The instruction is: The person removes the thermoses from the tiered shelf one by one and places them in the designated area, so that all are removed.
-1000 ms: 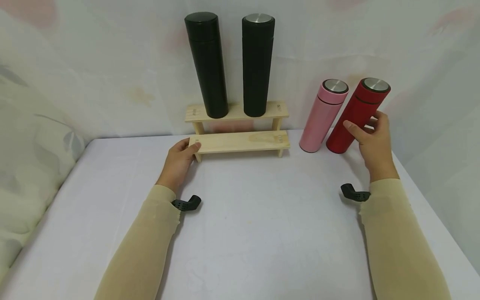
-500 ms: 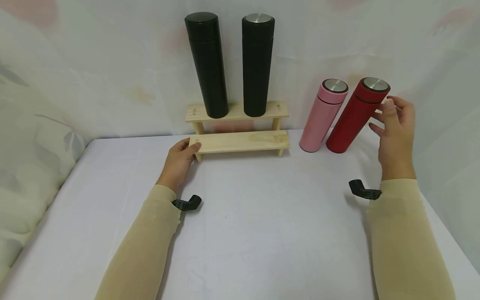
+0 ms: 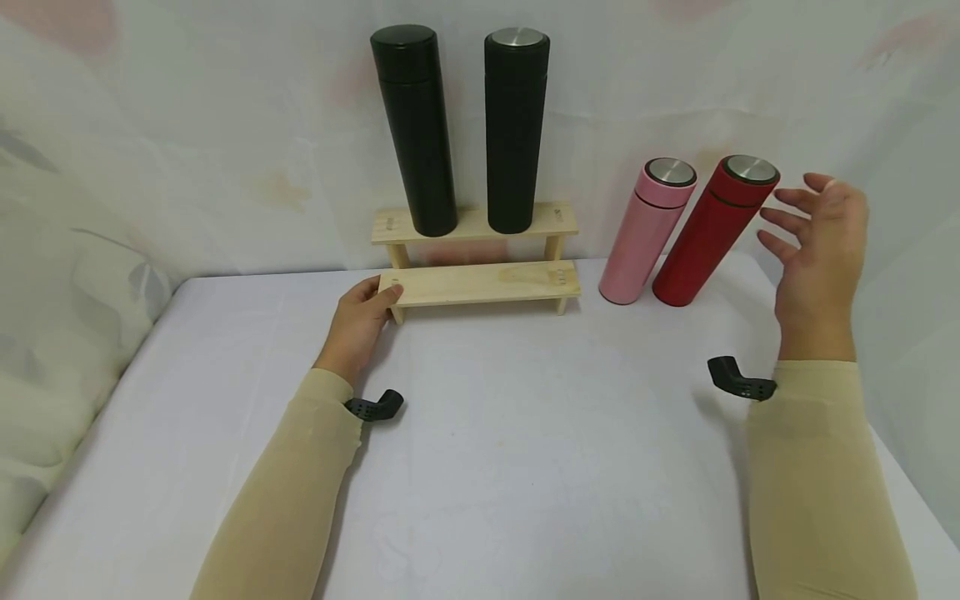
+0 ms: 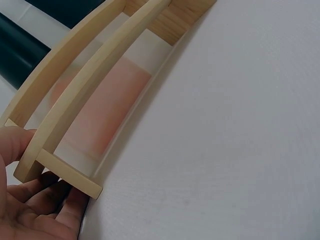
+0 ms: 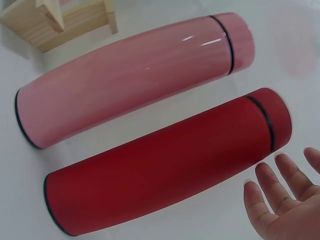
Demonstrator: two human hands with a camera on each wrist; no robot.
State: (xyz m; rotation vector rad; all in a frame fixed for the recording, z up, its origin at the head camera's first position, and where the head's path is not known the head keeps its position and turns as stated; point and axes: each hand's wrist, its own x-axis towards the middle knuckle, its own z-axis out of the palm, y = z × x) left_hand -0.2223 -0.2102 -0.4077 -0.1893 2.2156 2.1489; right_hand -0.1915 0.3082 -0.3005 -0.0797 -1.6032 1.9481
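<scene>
My left hand (image 3: 356, 325) grips the left end of a two-step wooden stand (image 3: 480, 283), its thumb on top of the lower board and the other fingers at the end by the leg. On the upper board stand two black thermos bottles, one with a dark lid (image 3: 416, 142) and one with a silver-topped lid (image 3: 515, 142). To the stand's right, a pink thermos (image 3: 647, 237) and a red thermos (image 3: 712, 237) stand upright on the table, slightly apart. Just right of the red thermos, my right hand (image 3: 821, 250) is raised with loosely spread fingers, holding nothing.
A white cloth covers the table (image 3: 525, 450). Pale patterned fabric (image 3: 225, 150) hangs behind it, and more fabric rises close along both sides. A black wrist-camera mount (image 3: 738, 382) sticks out from the right sleeve; the left has one too.
My right hand has let go of the red thermos and moved off to the right, its fingers opening. The thermos stays standing. My left hand and the stand have not visibly moved.
</scene>
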